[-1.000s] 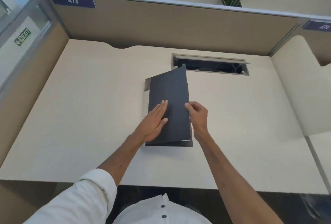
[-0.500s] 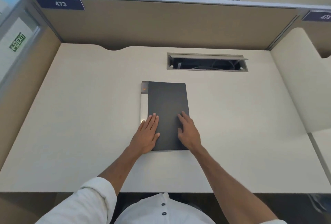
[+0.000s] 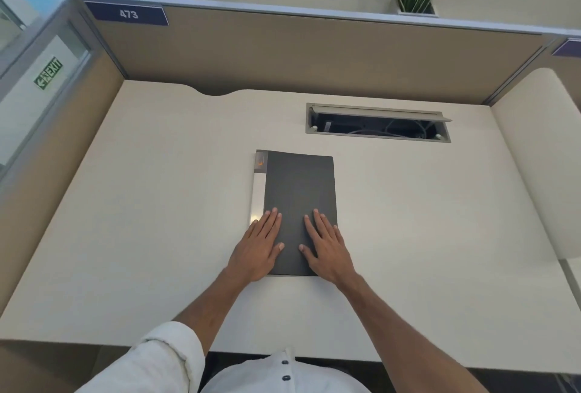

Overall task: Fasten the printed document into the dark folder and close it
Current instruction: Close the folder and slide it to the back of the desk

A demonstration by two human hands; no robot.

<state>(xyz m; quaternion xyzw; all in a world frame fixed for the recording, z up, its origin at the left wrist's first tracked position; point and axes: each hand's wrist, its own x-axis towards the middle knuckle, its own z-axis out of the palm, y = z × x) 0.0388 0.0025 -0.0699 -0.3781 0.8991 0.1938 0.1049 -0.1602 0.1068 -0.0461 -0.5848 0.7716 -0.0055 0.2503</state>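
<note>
The dark folder (image 3: 298,191) lies closed and flat in the middle of the cream desk (image 3: 157,204), with a pale spine strip (image 3: 258,194) along its left edge. The printed document is hidden inside. My left hand (image 3: 259,248) rests palm down on the folder's near left corner, fingers spread, partly over the spine strip. On the near right part of the cover my right hand (image 3: 327,246) lies flat in the same way. Neither hand grips anything.
An open cable tray (image 3: 377,123) is cut into the desk behind the folder. Brown partition walls (image 3: 298,56) enclose the desk at the back and left. A curved cream panel (image 3: 534,156) stands at the right. Two potted plants sit above the back partition.
The folder's cover, lifted one second ago, has come down flat. Both hands have shifted onto the near part of the cover and pressed flat.
</note>
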